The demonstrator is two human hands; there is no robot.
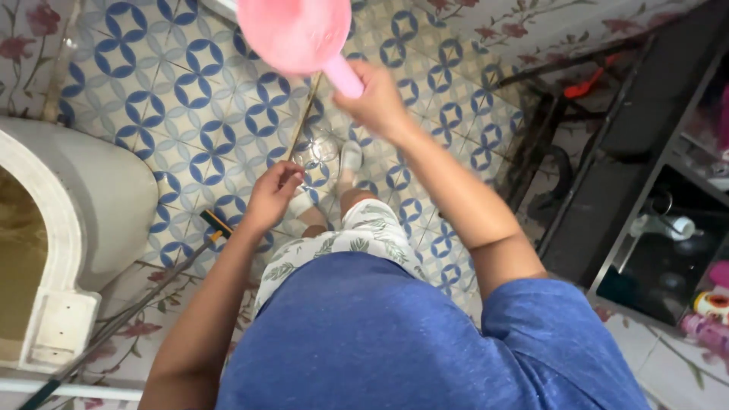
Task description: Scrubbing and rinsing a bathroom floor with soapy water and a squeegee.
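Floor: blue-and-white patterned tiles, wet and glistening in the middle. A long-handled stick is lying on it at left; the white toilet base is sitting beside.

Packages only at far right, low in the dark shelf unit: small white-and-orange plastic bottle, pink plastic container just below it. Labels too blurred to tell. No signs, no screens.
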